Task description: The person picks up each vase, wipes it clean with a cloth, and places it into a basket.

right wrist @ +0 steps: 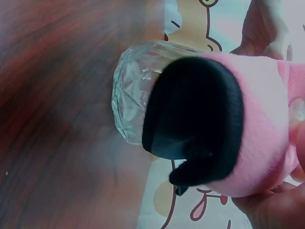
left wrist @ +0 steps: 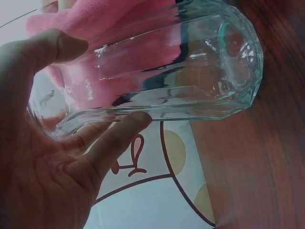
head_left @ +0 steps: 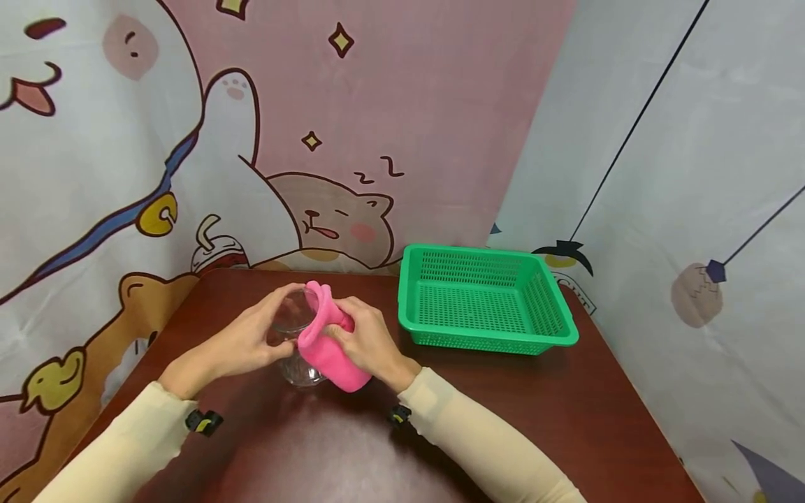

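Cream sleeves (head_left: 119, 443) are lying nearest. Left hand (head_left: 248, 339) is gripping a clear, faceted glass jar (head_left: 304, 374), thumb and fingers curving round opposite sides; its long axis is running roughly upright, base toward the table (head_left: 314, 447). Right hand (head_left: 372, 342) is clamping its fingers on a soft pink, black-ended item (head_left: 333, 360) beside it, flared end pointing up-left. Green basket (head_left: 478, 338) is sitting farther right.

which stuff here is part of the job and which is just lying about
In hand:
glass container, held by the left hand
pink plush item, gripped by the right hand

Apparently just lying about:
green basket, untouched by either hand
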{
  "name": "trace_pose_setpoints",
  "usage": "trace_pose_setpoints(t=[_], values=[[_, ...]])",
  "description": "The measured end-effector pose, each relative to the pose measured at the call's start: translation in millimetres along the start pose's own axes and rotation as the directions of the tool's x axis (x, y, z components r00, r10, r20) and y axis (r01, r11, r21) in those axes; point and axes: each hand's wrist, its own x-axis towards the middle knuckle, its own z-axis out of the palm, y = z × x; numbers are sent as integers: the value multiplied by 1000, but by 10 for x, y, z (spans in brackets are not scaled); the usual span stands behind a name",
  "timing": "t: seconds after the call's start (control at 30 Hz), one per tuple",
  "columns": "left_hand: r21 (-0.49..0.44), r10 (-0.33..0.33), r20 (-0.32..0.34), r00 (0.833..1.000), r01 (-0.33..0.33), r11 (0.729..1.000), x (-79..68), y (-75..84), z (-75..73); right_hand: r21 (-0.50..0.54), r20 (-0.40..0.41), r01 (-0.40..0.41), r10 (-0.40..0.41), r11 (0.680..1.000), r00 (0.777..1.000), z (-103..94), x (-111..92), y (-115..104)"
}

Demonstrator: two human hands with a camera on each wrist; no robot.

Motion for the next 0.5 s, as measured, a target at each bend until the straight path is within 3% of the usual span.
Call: trace_pose_setpoints(t=[0.2, 0.5], values=[[10, 7, -18, 1000, -7, 1000, 9, 8, -8, -89, 104, -1, 10, 996, 995, 23, 37, 42], [4, -13, -12, 1000, 13, 1000, -6, 7, 4, -239, 256, 25, 38, 971, 966, 40, -4, 120]])
